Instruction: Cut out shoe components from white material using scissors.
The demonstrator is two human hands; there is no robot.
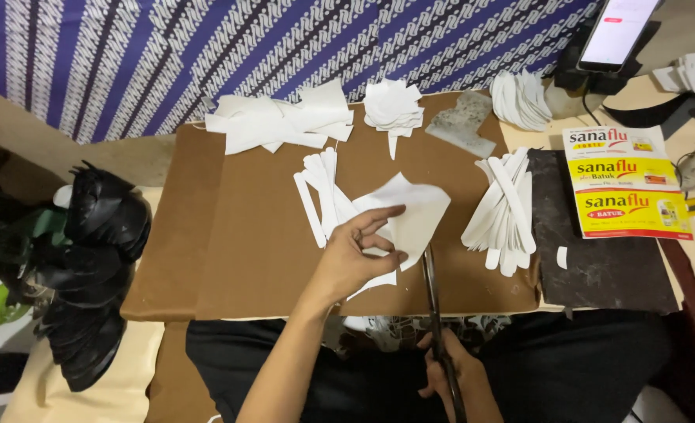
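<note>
A white, irregularly cut paper sheet [410,215] lies near the front edge of the brown board [246,235], pinched by the left hand [355,258]. The right hand [453,376] grips one pair of scissors [432,298], blades nearly closed at the sheet's edge. Five white piles: strips [320,192], a fan of strips [504,211], and three heaps of scraps [285,117] along the far edge.

The sheet [410,215] is plain white, as are the cut strips [506,211] and the scrap heap [281,121]; the board [261,243] beneath is flat brown, unpatterned; the cloth [206,47] behind carries purple and white stripes (filled with fine diagonal motifs); the mat [606,266] is dark; the carton [626,182] shows yellow, white and red bands; the scissors [434,301] look dark.
</note>
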